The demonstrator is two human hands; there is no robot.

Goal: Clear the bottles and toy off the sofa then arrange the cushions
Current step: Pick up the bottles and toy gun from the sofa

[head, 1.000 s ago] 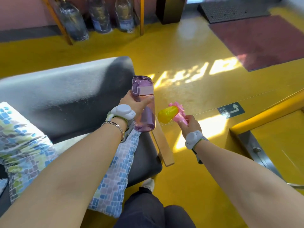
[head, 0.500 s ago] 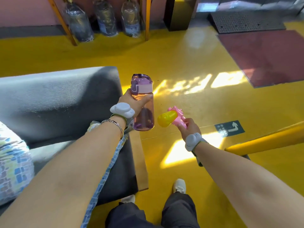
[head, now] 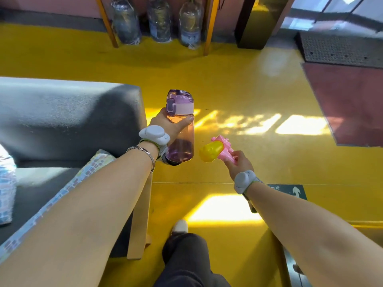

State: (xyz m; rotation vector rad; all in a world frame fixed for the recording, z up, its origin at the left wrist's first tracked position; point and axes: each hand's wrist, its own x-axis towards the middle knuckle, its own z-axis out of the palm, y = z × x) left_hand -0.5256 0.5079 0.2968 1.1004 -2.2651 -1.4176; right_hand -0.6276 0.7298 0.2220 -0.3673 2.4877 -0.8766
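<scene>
My left hand (head: 169, 125) grips a clear purple bottle (head: 180, 141) with a pink lid, held upright in the air just past the right end of the grey sofa (head: 62, 121). A pink and yellow toy (head: 215, 151) is pinched in my right hand (head: 238, 163), out over the yellow floor to the bottle's right. A blue and green mosaic-print cushion (head: 91, 168) lies on the sofa seat under my left forearm. Another patterned cushion (head: 6, 183) shows at the far left edge.
The sofa's wooden leg (head: 141, 214) stands by my feet. Three large water bottles (head: 159, 19) sit by the far wall between wooden posts. A dark red mat (head: 348, 102) lies on the yellow floor at the right, a black mat (head: 339, 48) behind it.
My view has shifted right, away from the sofa, so less of the seat and cushions shows. Both hands still hold the bottle and toy, now over the floor.
</scene>
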